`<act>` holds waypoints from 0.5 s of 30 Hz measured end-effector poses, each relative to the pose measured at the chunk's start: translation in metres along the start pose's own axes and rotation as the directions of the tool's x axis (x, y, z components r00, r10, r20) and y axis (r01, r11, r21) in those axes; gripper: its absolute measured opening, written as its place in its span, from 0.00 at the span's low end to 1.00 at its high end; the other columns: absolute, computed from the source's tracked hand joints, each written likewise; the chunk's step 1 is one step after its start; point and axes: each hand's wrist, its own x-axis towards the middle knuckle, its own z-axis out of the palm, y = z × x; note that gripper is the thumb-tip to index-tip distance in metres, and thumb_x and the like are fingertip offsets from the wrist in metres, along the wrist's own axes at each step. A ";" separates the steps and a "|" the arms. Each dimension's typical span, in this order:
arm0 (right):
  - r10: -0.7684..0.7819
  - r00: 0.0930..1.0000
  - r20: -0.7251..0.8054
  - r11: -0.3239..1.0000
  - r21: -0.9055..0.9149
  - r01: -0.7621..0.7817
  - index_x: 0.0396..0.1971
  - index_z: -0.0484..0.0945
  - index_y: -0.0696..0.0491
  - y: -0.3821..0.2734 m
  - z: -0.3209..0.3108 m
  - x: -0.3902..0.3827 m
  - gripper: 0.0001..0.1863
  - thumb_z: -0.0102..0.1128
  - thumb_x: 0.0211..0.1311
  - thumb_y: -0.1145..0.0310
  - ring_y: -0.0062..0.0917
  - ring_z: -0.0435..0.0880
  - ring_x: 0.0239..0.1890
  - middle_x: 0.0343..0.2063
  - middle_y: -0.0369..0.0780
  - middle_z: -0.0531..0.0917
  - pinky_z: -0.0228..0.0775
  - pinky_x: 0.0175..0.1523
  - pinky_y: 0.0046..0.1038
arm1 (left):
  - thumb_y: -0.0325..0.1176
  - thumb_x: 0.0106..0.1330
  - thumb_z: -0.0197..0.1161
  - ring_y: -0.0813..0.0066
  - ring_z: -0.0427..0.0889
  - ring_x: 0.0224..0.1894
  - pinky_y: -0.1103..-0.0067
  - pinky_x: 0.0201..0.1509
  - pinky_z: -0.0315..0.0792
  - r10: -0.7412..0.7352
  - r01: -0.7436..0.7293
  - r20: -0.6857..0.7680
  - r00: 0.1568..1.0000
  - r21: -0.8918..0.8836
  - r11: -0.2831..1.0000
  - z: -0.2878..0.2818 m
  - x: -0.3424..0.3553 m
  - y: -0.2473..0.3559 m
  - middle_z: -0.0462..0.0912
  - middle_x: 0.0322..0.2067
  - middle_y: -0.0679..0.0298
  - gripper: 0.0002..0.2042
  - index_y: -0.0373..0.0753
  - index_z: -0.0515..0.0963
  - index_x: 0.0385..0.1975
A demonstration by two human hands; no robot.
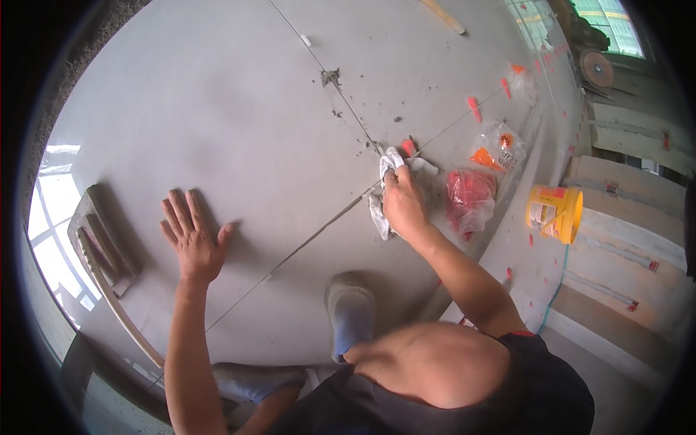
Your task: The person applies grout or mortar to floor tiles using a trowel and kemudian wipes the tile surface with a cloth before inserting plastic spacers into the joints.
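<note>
Large grey floor tiles [217, 109] lie under both of my hands, with thin joints between them. My right hand [403, 201] is closed on a crumpled white cloth [380, 217], pressed to the tiles near where the joints meet. A red tile wedge [409, 148] stands just beyond the cloth. Dark mortar crumbs [330, 77] lie along the joint running away from me. Flat on the tile at the left, my left hand [194, 239] has its fingers stretched out and holds nothing.
Right of my right hand lie a bag of red wedges [470, 194] and a clear plastic bag [500, 148]. A yellow bucket [554, 214] is farther right, near stacked boxes [616, 239]. At far left rests a dark, ridged tool [105, 239] with a hose-like cord [119, 312].
</note>
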 end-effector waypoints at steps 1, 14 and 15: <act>-0.062 0.998 -0.027 0.998 0.017 0.063 0.41 0.77 0.63 0.008 0.000 0.000 0.13 0.56 0.58 0.74 0.37 0.79 0.43 0.40 0.47 0.75 0.74 0.45 0.34 | 0.64 0.65 0.51 0.46 0.30 0.76 0.48 0.73 0.30 0.005 -0.005 -0.021 1.000 -0.004 1.000 0.001 0.001 -0.001 0.35 0.74 0.49 0.47 0.39 0.41 0.74; 0.035 0.994 0.104 0.951 0.303 -0.065 0.51 0.73 0.68 -0.060 -0.002 -0.037 0.22 0.61 0.55 0.77 0.47 0.76 0.47 0.49 0.55 0.69 0.70 0.55 0.39 | 0.65 0.65 0.50 0.45 0.30 0.76 0.48 0.73 0.30 -0.022 0.021 0.039 0.999 0.012 1.000 -0.004 -0.005 -0.013 0.35 0.74 0.47 0.47 0.38 0.42 0.74; 0.046 0.993 0.113 0.935 0.345 -0.082 0.51 0.72 0.67 -0.071 0.004 -0.044 0.23 0.62 0.54 0.77 0.48 0.76 0.48 0.50 0.55 0.68 0.69 0.56 0.40 | 0.65 0.65 0.50 0.45 0.30 0.76 0.47 0.73 0.30 -0.017 0.016 0.036 0.999 0.012 1.000 -0.003 -0.004 -0.012 0.34 0.74 0.47 0.47 0.38 0.42 0.74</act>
